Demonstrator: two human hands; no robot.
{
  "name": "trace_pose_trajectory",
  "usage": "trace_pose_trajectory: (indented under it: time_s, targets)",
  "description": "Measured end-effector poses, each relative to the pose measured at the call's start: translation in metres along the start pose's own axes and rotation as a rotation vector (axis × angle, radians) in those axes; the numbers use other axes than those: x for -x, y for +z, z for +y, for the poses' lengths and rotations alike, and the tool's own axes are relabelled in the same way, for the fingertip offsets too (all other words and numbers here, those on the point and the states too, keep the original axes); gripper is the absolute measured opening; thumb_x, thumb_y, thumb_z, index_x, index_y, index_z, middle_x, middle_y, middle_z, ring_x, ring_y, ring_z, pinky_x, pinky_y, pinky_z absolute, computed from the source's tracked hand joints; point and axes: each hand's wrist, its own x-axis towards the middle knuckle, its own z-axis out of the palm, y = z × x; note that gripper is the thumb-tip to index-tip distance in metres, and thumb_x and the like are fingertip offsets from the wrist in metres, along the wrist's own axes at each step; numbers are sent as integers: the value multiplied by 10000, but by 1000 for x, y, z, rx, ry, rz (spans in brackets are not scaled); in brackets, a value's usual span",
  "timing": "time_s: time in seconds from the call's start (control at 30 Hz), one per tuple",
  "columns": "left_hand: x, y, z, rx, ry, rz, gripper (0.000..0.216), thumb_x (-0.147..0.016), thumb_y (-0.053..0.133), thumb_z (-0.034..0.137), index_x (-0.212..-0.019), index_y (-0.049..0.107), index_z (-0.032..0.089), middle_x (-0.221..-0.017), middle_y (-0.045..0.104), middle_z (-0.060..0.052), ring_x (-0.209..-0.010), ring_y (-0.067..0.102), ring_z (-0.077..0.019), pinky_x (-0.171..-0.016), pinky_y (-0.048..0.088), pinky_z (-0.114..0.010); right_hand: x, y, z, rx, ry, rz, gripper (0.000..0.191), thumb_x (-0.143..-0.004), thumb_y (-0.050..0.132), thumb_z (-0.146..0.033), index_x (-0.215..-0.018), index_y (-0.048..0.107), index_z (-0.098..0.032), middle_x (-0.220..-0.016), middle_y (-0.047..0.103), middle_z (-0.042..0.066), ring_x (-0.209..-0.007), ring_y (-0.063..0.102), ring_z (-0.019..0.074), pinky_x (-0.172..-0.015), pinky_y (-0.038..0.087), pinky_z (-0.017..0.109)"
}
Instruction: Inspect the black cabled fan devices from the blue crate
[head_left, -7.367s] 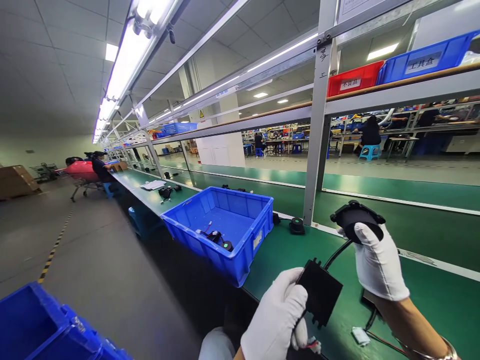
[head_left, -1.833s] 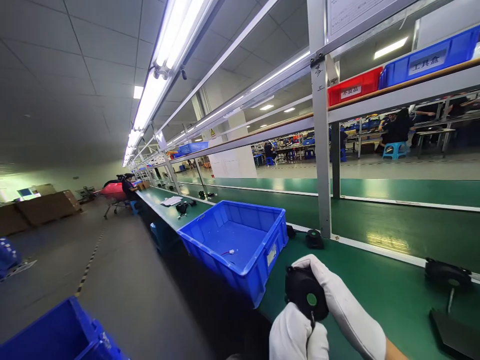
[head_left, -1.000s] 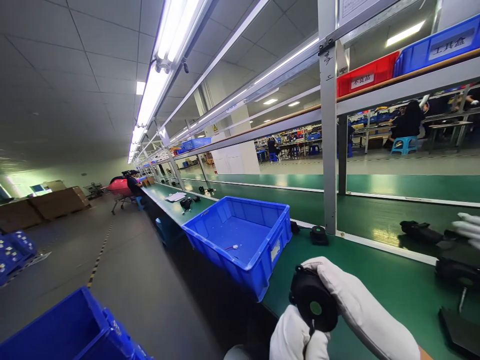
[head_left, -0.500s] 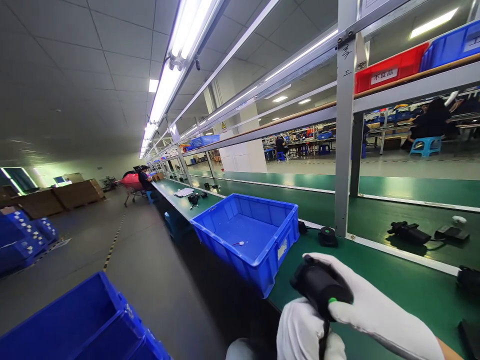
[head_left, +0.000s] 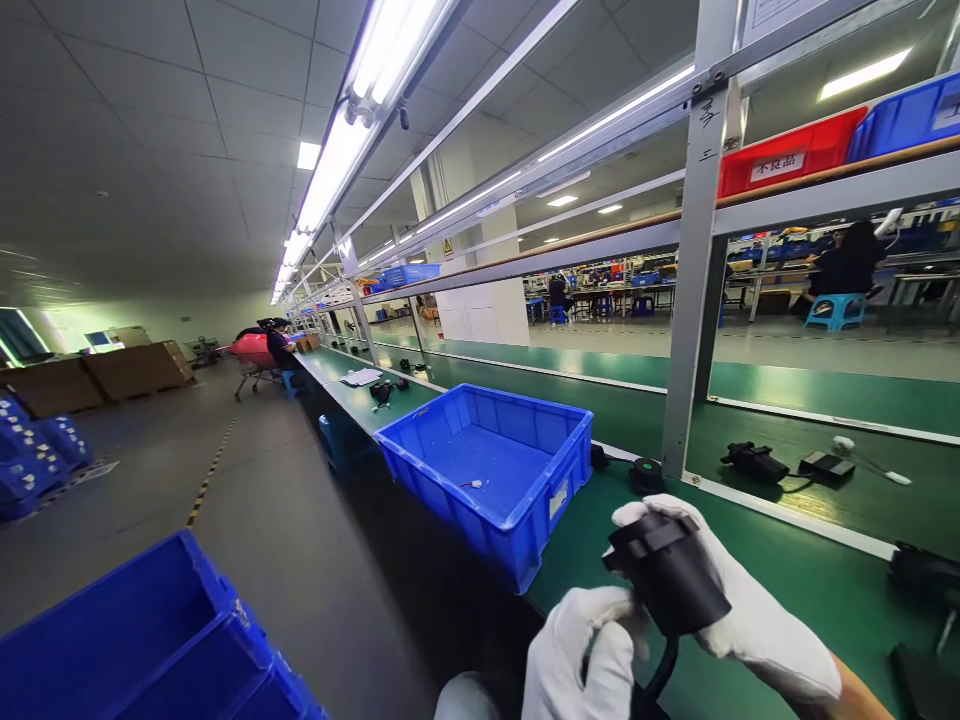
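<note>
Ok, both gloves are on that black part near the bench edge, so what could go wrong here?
The black part is held up off the green bench by the right hand; a slip might send it to the floor. Its cable runs under the left hand and could snag. The blue bin sits close alongside.

Black part [head_left: 670,580]: its far side is hidden by right hand [head_left: 739,610]. Cable under it and left hand [head_left: 581,655] cut off at bottom edge.
</note>
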Motion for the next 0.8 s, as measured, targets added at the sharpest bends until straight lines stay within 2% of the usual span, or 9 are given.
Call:
trace_pose_trajectory:
  time_s: [0.13,0.2,0.3,0.4,0.5,0.6,0.7,0.8]
  targets:
    - [-7,-12,-1,8,-138,-96,717,-913,376,797,-1074,755,210,-921,779,-67,-847,695,-214,-791,527,-283,8,6,-19,497,20,140,764,-593,885,-284,-1278,554,-347,-1260,656,57,-1100,690,316,-939,582,421]
    - [-10,-13,-2,31,-168,-140,728,-901,384,808,-1109,739,208,-995,782,-78,-909,701,-225,-840,532,-293,10,13,-31,714,-133,142,725,-593,859,-199,-1247,590,-358,-1160,713,12,-1018,722,266,-912,595,364]
    - [-11,-9,-2,78,-194,-160,738,-884,423,812,-1154,713,190,-1103,776,-118,-1006,712,-266,-908,556,-340,10,26,-42,971,-457,126,748,-623,845,-212,-1282,537,-390,-1078,744,-19,-905,743,216,-784,616,304]
    - [-10,-1,0,206,-230,-197,782,-788,604,810,-1219,675,162,-1152,761,-144,-1076,706,-316,-954,573,-395,9,35,-46,1215,-588,168,832,-562,743,-176,-1331,464,-332,-1041,763,30,-800,748,242,-674,621,350]
    - [-9,5,3,352,-292,-234,706,-744,766,669,-1231,660,169,-1195,742,-144,-1152,679,-347,-1008,554,-437,8,40,-48,1330,-619,128,866,-494,629,-158,-1325,417,-278,-963,773,47,-674,722,235,-608,595,369]
    - [-14,8,7,425,-336,-236,531,-776,791,494,-1203,672,202,-1194,738,-128,-1179,666,-357,-1063,521,-486,9,43,-48,1332,-642,96,786,-557,636,-191,-1308,414,-255,-944,758,50,-653,693,215,-624,558,362]
    - [-25,13,17,486,-378,-229,342,-829,715,395,-1100,707,187,-1087,749,-115,-1139,678,-337,-1137,461,-499,10,48,-43,1385,-656,129,696,-591,580,-125,-1270,470,-234,-852,717,22,-575,607,189,-559,453,321]
    - [-33,18,26,606,-448,-219,261,-881,629,397,-982,729,178,-994,741,-96,-1115,679,-296,-1237,331,-463,10,53,-39,1430,-677,176,634,-598,527,-68,-1210,510,-234,-736,655,-16,-501,497,172,-513,347,300]
